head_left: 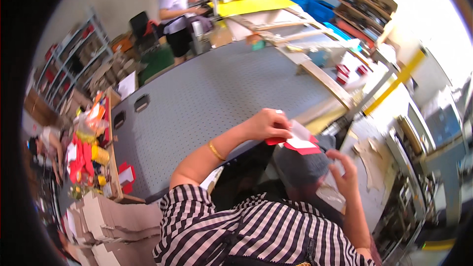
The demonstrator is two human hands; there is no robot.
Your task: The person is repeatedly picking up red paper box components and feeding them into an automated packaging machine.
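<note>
The card (pixel 301 143) is red and white, the table (pixel 207 88) grey.

Bright white glare at upper right, soft blur, dark-rimmed fisheye curvature.

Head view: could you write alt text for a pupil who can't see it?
A person's left hand holds a red and white piece; the right hand, fingers bent, is apart from it. Behind is a grey dotted table, with a co-worker beyond its far edge.

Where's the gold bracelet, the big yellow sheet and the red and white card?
Gold bracelet (pixel 217 151): head view, on its band.
Yellow sheet (pixel 253 4): head view, on its flat top.
Red and white card (pixel 300 143): head view, on its white part.
</note>
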